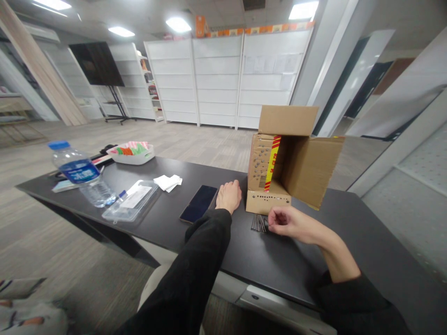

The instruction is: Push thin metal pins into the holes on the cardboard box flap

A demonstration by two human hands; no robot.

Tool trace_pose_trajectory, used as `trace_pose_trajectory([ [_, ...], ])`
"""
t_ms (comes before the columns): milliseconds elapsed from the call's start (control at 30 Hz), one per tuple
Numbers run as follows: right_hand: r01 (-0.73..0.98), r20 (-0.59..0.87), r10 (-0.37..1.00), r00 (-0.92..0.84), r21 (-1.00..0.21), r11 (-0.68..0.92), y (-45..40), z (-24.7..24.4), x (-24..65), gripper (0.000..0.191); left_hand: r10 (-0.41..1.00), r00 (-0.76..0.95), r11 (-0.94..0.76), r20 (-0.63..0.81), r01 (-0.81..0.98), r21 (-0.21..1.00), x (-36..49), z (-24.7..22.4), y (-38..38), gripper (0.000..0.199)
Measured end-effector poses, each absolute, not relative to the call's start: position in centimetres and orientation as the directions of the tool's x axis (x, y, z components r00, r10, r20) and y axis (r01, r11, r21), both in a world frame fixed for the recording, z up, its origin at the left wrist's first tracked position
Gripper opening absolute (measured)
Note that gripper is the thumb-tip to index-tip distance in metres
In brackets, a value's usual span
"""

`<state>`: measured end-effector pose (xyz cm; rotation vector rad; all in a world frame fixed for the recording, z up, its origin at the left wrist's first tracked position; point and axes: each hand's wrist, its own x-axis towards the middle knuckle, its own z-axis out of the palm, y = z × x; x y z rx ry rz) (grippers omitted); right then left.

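My left hand (229, 195) rests on the dark table between a phone (199, 204) and an open cardboard box (260, 163), its fingers lying forward on the tabletop. My right hand (288, 222) is curled in a pinch just above the table, in front of the box. Whatever its fingertips hold, if anything, is hidden. Right beside those fingertips lies a row of several thin metal nails (257, 223). The box stands with its opening toward the right and its flaps spread. Grey round spots dot its left side, and small dark holes run along its bottom flap (268, 200).
Left on the table (167, 228) are a water bottle (78, 172), a clear plastic case (131, 202), white papers (168, 182) and a white basket (131, 153) with colourful items. A white partition (415, 153) rises at the right. White shelves (220, 83) stand beyond.
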<state>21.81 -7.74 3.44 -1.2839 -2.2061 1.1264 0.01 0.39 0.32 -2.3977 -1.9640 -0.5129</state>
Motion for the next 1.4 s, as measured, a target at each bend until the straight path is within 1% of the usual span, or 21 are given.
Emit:
trace_pose_trajectory([
  [133,0.571,-0.123,0.831,-0.543,-0.78,0.257,-7.9,3.4,21.6,0.007,0.953,0.167,-0.221,0.253,0.953,0.205,0.0,0.3,0.4,0.023],
  [400,0.595,-0.144,0.833,-0.534,-0.764,0.249,-8.0,3.4,21.4,0.003,0.949,0.173,-0.229,0.265,0.953,0.199,0.0,0.2,0.5,0.024],
  [567,0.618,-0.166,0.827,-0.538,-0.745,0.252,-8.0,3.4,21.2,0.004,0.945,0.178,-0.236,0.276,0.951,0.197,0.0,0.2,0.5,0.022],
  [800,0.606,-0.17,0.824,-0.541,-0.757,0.242,-7.9,3.3,20.9,0.007,0.944,0.178,-0.236,0.277,0.953,0.191,0.0,0.3,0.4,0.022],
  [1067,0.651,-0.213,0.803,-0.556,-0.712,0.263,-7.6,3.0,20.8,0.009,0.937,0.178,-0.239,0.3,0.955,0.178,0.1,0.1,0.6,0.022],
  [1400,0.669,-0.208,0.811,-0.546,-0.691,0.273,-7.6,2.8,20.7,0.01,0.938,0.177,-0.237,0.298,0.955,0.178,0.1,0.1,0.5,0.023],
])
